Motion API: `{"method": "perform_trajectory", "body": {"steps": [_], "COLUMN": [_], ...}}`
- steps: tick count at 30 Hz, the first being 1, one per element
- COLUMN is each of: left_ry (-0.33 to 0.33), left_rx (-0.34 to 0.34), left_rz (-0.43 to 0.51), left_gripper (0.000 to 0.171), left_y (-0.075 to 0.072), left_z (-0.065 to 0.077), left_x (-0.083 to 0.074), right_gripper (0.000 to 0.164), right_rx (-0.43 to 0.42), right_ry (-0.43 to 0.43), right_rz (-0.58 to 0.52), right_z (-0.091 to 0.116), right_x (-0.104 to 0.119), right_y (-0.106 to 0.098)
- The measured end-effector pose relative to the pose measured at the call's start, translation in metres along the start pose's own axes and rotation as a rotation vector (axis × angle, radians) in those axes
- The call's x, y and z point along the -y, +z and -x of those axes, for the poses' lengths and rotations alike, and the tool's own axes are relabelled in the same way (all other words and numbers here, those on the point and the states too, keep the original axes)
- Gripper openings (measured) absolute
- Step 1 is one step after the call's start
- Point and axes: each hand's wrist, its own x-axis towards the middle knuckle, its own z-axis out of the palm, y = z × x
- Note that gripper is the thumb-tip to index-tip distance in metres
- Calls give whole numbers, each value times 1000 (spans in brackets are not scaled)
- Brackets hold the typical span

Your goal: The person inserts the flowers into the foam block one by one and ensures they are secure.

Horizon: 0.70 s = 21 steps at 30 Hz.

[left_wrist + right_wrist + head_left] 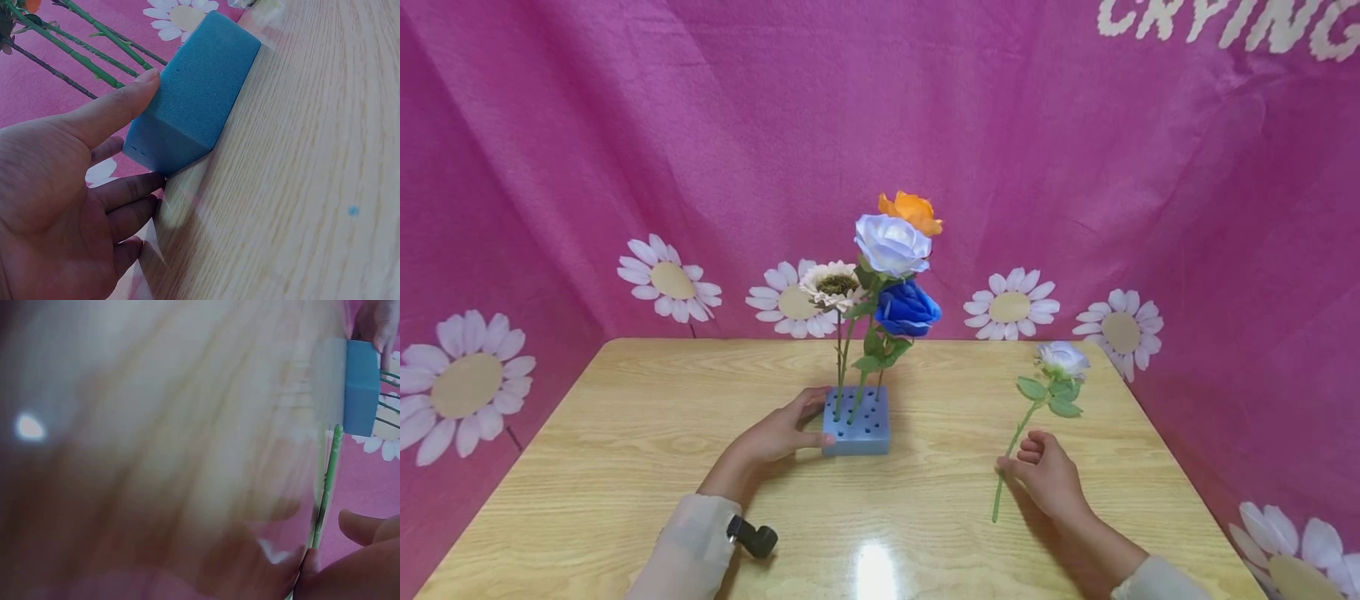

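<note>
A blue foam block (856, 446) with rows of holes stands on the table. My left hand (786, 429) grips its left end, thumb at the near edge and fingers round the far side. Upright in it are an orange flower (912, 211), a pale white rose (892, 244), a blue rose (908, 308) and a cream daisy-like flower (832, 285). To the right, another white rose (1063, 358) lies with its green stem (329, 472) toward me. My right hand (1048, 475) is at that stem; in the right wrist view a fingertip meets it while the thumb (357, 527) stays apart.
The wood-grain table (700, 375) has a pink cloth (737, 125) with printed daisies behind it and at both sides. A black device (752, 537) is strapped to my left wrist. Light reflects off the table's near part.
</note>
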Motion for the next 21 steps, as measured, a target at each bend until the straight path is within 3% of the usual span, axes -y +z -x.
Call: {"method": "perform_trajectory", "body": {"steps": [15, 21], "left_ry": [7, 12], "left_rx": [-1, -1], "left_rz": [11, 4], "left_gripper": [88, 87], "left_y": [1, 1], "left_z": [0, 0], "left_x": [2, 2], "right_gripper": [85, 80], "right_rx": [-5, 17], "right_ry": [1, -6], "right_rz": [88, 125], "right_z": [-6, -8], "right_x": [6, 8], "right_y": [4, 2]}}
